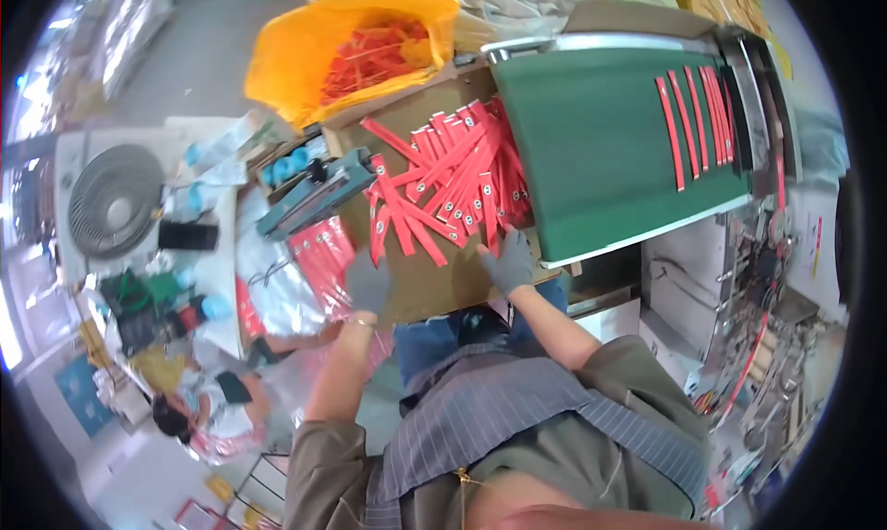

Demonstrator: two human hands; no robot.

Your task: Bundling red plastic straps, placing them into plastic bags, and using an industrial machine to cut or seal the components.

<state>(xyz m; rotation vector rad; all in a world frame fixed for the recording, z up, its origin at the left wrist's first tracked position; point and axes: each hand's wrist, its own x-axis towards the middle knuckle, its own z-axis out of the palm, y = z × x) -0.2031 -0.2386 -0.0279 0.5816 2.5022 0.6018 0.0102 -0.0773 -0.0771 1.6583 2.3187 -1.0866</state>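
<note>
A pile of long, thin red strips with small printed ends [453,174] lies on the brown cardboard-lined work surface [420,294] in front of me. My left hand [368,284], in a grey glove, is at the pile's near left corner, its fingers reaching up beside the strip ends. At the near right edge of the pile is my right hand [510,262], also gloved in grey, with thumb and fingers apart. Neither hand shows a strip in its grip. The left fingertips are blurred, so whether they touch a strip is unclear.
Right of the pile, a green conveyor belt [601,160] carries several red strips [691,119]. A yellow bag [286,63] with red pieces stands behind. Left are a teal bench tool [314,193], clear bags of red strips [323,262] and a fan [115,200]. Another person [217,405] sits lower left.
</note>
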